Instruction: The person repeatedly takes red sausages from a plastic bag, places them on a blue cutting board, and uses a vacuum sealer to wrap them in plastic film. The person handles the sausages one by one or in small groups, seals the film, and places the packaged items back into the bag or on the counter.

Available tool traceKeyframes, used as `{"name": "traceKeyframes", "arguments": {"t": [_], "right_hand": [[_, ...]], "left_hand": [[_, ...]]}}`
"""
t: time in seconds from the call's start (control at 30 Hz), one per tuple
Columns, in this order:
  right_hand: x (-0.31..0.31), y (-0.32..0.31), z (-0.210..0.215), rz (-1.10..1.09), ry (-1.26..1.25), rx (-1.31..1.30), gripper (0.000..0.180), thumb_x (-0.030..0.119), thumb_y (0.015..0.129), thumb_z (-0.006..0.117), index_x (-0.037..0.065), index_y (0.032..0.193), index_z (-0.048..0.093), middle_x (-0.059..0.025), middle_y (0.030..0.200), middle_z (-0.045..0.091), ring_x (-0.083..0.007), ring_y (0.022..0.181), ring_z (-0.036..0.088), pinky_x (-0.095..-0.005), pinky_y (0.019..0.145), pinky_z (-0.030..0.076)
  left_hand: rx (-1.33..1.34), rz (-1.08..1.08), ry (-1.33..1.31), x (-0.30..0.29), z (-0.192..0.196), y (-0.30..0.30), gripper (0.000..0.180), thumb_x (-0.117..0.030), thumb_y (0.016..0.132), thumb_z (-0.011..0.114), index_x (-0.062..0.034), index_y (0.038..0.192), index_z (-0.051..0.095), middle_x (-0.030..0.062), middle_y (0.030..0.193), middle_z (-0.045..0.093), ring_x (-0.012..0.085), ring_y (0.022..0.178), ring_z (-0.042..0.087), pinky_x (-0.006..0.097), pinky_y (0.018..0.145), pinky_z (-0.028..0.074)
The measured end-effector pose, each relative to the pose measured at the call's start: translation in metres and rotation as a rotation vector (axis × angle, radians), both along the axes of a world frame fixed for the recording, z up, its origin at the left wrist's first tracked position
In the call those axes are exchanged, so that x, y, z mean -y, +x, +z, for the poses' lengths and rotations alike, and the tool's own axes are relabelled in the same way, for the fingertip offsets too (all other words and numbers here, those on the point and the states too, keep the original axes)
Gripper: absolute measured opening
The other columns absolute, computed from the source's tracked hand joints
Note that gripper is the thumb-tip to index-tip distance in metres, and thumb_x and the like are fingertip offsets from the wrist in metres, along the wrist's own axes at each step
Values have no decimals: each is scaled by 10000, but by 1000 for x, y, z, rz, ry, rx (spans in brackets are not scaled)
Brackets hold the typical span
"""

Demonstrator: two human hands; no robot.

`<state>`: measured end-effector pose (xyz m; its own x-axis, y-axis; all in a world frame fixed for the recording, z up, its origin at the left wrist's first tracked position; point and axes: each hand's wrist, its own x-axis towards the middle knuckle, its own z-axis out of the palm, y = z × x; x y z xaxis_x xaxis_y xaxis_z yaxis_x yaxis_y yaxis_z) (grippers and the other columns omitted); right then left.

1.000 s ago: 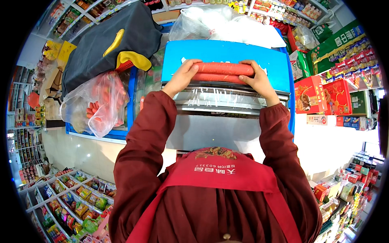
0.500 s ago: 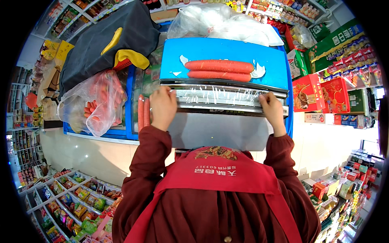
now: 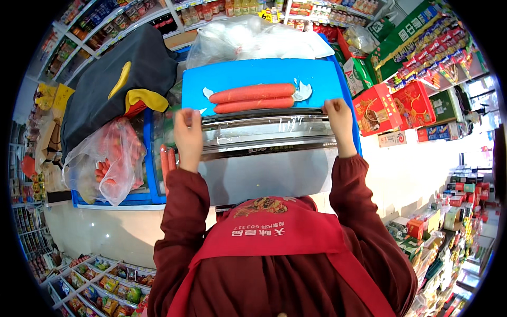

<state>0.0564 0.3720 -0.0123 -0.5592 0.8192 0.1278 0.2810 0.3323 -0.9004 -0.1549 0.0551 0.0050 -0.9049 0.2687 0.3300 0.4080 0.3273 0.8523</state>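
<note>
1. The landmark is a low, silver-grey metal wrapping machine with a flat, bright-blue panel across its far part.
2. 2 long, smooth, orange-red carrots lie side by side on the machine's blue panel, just beyond its dark bar, pointing left and right. White, ragged patches show near their ends.
3. Glossy, clear plastic film with bright glints stretches across the machine's middle, nearer than the carrots.
4. The left hand is at the machine's left edge, fingers curled and blurred; I cannot tell whether they pinch film.
5. The right hand is at the machine's right edge, fingers bent inward; whether they grip film, I cannot tell.
6. 2 more slim, orange-red carrots lie left of the machine, near the left forearm.
7. White and clear, crumpled plastic bags sit beyond the machine.
8. Farther left of the machine are a dark-grey draped cloth and a clear plastic bag of reddish items.
9. Glossy, red cardboard boxes stand right of the machine.
</note>
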Motion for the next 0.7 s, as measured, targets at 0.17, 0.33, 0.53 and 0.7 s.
{"name": "traceKeyframes", "arguments": {"t": [0.17, 0.33, 0.53, 0.7], "right_hand": [[24, -70, 19, 282, -423, -294, 417, 347, 959, 451, 16, 1201, 530, -83, 1084, 611, -164, 1020, 559, -286, 884, 410], [45, -87, 12, 295, -313, -219, 342, 300, 974, 415, 45, 1081, 616, -54, 999, 600, -127, 909, 516, -259, 862, 403], [30, -81, 5, 284, -346, -210, 307, 265, 983, 399, 51, 1049, 609, -39, 931, 597, -114, 881, 518, -258, 834, 415], [30, -68, 27, 303, -359, -192, 324, 278, 969, 423, 36, 1054, 619, -50, 947, 597, -132, 886, 509, -260, 831, 397]], "left_hand": [[448, -192, 548, -62, -20, -35, 322, -252, 954, 479, 34, 1041, 598, 76, 982, 622, 157, 927, 549, 270, 845, 413], [602, -265, 577, -89, -20, -18, 322, -233, 958, 459, 34, 956, 640, 95, 956, 634, 156, 891, 561, 290, 823, 428], [627, -319, 530, -97, -23, -12, 295, -211, 966, 441, 13, 998, 630, 84, 952, 634, 148, 857, 565, 278, 805, 441], [454, -305, 347, -84, -24, -20, 292, -225, 966, 450, 11, 1033, 607, 74, 987, 624, 137, 887, 557, 263, 809, 433]]}}
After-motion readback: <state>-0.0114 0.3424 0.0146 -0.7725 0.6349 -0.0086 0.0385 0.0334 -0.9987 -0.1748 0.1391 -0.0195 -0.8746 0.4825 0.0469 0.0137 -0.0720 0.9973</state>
